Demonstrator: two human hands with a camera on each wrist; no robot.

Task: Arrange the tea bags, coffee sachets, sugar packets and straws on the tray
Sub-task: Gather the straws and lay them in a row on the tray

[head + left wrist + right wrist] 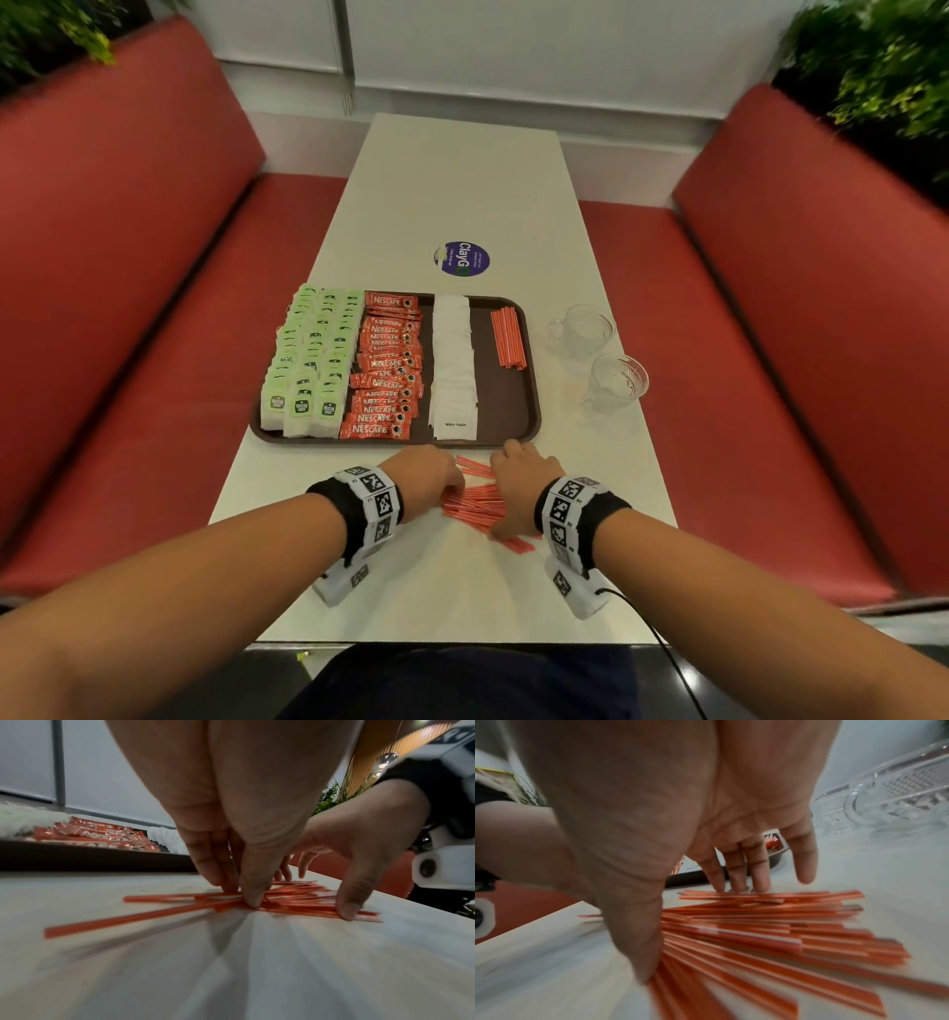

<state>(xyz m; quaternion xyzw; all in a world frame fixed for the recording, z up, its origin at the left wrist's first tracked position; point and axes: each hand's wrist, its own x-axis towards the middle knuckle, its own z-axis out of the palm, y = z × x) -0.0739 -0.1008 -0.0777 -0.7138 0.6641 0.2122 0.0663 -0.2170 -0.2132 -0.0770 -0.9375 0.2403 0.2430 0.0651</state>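
Observation:
Loose orange straws (475,501) lie in a fanned pile on the table in front of the brown tray (506,401). My left hand (431,473) pinches the pile's left end between thumb and fingers (244,894). My right hand (524,478) spans the right end of the straws (770,933) with straight, spread fingers, its thumb pressing down on them. On the tray, from left to right, lie green tea bags (308,360), red coffee sachets (387,370), white sugar packets (452,360) and a neat bundle of straws (508,336).
Two glass cups (583,326) (616,380) stand on the table right of the tray. A round blue sticker (462,258) lies beyond the tray. Red bench seats (154,360) flank the table on both sides.

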